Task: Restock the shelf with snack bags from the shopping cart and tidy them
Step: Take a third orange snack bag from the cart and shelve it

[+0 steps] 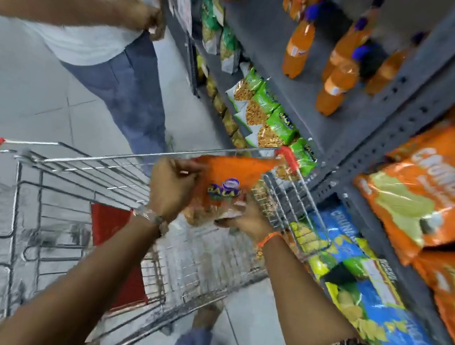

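Note:
An orange snack bag (230, 173) with a purple logo hangs above the far right corner of the wire shopping cart (75, 177). My left hand (170, 190) grips its left edge. Under the bag's lower right end, my right hand (245, 220) holds it from below. The grey metal shelf (376, 137) stands to the right of the cart. A row of green snack bags (266, 112) lines a lower shelf level just beyond the cart. Large orange bags (433, 191) and blue bags (361, 285) fill the near shelf on the right.
Another person (108, 32) in a white top and jeans stands at the shelf ahead on the left. Orange drink bottles (337, 85) stand on an upper shelf level. The cart has red corners (287, 155) and a red seat flap (114, 228). Grey tiled floor lies to the left.

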Motion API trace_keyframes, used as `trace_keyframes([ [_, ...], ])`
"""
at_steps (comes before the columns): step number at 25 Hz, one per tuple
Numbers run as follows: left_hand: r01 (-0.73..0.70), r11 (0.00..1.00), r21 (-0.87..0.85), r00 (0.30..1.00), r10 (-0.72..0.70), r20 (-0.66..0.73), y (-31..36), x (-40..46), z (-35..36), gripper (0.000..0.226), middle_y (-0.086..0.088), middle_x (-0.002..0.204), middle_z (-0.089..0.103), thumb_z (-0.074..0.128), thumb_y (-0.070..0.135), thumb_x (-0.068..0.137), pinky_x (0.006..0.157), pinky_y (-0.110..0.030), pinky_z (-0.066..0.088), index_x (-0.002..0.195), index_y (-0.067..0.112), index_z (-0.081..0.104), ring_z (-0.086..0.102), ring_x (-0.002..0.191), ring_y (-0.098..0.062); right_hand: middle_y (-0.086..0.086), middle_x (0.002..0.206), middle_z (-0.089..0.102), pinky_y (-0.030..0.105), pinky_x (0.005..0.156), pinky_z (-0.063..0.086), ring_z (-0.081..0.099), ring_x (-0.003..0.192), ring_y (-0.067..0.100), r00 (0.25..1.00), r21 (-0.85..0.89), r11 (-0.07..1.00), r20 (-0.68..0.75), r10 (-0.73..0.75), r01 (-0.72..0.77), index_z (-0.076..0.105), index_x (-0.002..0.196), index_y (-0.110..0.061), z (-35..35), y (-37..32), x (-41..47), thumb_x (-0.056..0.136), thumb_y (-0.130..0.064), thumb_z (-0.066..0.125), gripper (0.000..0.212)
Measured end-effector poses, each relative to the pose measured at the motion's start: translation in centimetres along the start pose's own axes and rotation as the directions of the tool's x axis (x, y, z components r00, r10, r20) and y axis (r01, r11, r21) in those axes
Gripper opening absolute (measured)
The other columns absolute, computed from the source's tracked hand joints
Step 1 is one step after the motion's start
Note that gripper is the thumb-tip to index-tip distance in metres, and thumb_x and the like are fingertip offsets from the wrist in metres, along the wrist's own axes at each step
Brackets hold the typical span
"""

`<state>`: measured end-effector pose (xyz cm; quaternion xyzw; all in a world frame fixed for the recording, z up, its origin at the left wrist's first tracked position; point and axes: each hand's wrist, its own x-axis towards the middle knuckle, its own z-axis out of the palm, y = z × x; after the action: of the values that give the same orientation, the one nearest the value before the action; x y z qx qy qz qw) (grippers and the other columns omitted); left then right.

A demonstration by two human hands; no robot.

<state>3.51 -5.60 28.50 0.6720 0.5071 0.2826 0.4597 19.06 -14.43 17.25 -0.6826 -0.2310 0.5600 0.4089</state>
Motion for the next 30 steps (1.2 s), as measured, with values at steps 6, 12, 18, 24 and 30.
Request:
trace_keyframes([
  [6, -0.320, 0.936, -0.148, 0.930, 0.340, 0.140, 13.8, 0.2, -0.2, 0.036, 0.008, 0.076, 0.080, 0.069, -0.010, 0.078, 0.069, -0.023, 0.061, 0.082, 0.023, 0.081, 0.072, 0.070, -0.004, 0.020, 0.129, 0.060, 0.019, 0.084, 0.052, 0.064, 0.091, 0.006, 0.888, 0.065, 0.960, -0.401, -0.225, 0.273, 0.044, 0.137, 0.009, -6.7, -4.1, -10.7, 0.088, 0.014, 0.064, 0.053],
  [12, -0.546, 0.719, -0.430, 0.765, 0.637, 0.093, 26.5, -4.5, 1.4, 0.035, 0.014, 0.055, 0.068, 0.079, -0.007, 0.077, 0.050, -0.010, 0.047, 0.068, 0.021, 0.059, 0.060, 0.049, 0.006, -0.008, 0.119, 0.074, 0.017, 0.085, 0.056, 0.071, 0.101, -0.004, 0.501, -0.133, 0.742, -0.658, -0.562, 0.657, 0.057, 0.131, -0.018, -9.6, -11.0, -25.4, 0.072, -0.017, 0.089, 0.068],
  [18, -0.518, 0.405, -0.753, 0.643, 0.765, -0.030, 37.4, -12.2, 4.7, 0.032, 0.010, 0.065, 0.068, 0.078, 0.012, 0.079, 0.054, -0.024, 0.047, 0.088, 0.025, 0.049, 0.056, 0.055, -0.007, -0.013, 0.087, 0.080, 0.041, 0.066, 0.063, 0.077, 0.074, 0.011, 0.011, -0.457, 0.633, -0.805, -0.593, 0.624, 0.065, 0.099, -0.031, -12.5, -14.1, -40.8, 0.064, -0.049, 0.088, 0.045],
  [24, -0.301, 0.295, -0.907, 0.350, 0.919, 0.182, 44.5, -22.1, 9.9, 0.008, 0.015, 0.083, 0.077, 0.059, 0.024, 0.096, 0.065, -0.013, 0.054, 0.103, 0.021, 0.062, 0.067, 0.071, 0.005, -0.002, 0.077, 0.080, 0.038, 0.057, 0.062, 0.074, 0.061, 0.012, -0.310, -0.572, 0.572, -0.813, -0.493, 0.589, 0.061, 0.098, -0.028, -15.7, -13.8, -55.2, 0.057, -0.049, 0.090, 0.054],
  [30, -0.282, 0.500, -0.819, 0.014, 0.856, 0.517, 44.5, -29.1, 17.0, 0.049, 0.013, 0.119, 0.075, 0.073, 0.029, 0.081, 0.089, -0.023, 0.057, 0.127, 0.033, 0.058, 0.071, 0.108, -0.004, -0.005, 0.074, 0.079, 0.028, 0.056, 0.058, 0.068, 0.057, 0.007, -0.515, -0.648, 0.574, -0.756, -0.403, 0.501, 0.056, 0.095, -0.025, -21.7, -11.7, -63.5, 0.058, -0.032, 0.093, 0.052],
])
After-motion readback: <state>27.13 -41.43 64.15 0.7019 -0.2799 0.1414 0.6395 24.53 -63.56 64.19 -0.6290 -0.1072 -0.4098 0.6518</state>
